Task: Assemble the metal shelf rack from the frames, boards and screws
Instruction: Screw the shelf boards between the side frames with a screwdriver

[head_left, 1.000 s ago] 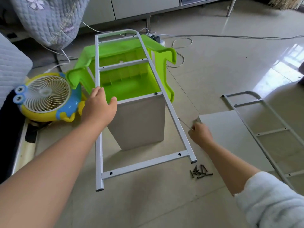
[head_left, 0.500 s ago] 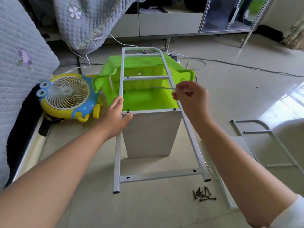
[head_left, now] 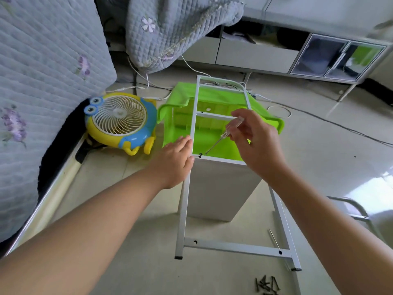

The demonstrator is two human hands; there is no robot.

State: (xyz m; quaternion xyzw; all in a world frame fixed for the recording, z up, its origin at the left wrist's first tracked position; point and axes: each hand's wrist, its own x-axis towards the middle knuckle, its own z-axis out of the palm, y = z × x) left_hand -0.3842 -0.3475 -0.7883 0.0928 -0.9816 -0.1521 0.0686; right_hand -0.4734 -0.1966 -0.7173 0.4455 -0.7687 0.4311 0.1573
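Observation:
A white metal side frame lies across an upright grey board and a green plastic stool. My left hand rests flat against the frame's left rail with straight fingers. My right hand pinches a clear-handled screwdriver whose tip sits at a black screw in the crossbar above the board. A second side frame lies on the floor at the right edge. Several loose black screws lie near the frame's lower right foot.
A yellow and blue fan stands left of the stool, next to a quilted mattress. Cables run over the tiled floor behind. A low cabinet lines the back wall. A thin metal rod lies beside the frame.
My right hand rose from the floor by the boards with the screwdriver and brought its tip down to the screw. The view moved closer. My left hand stayed on the left rail.

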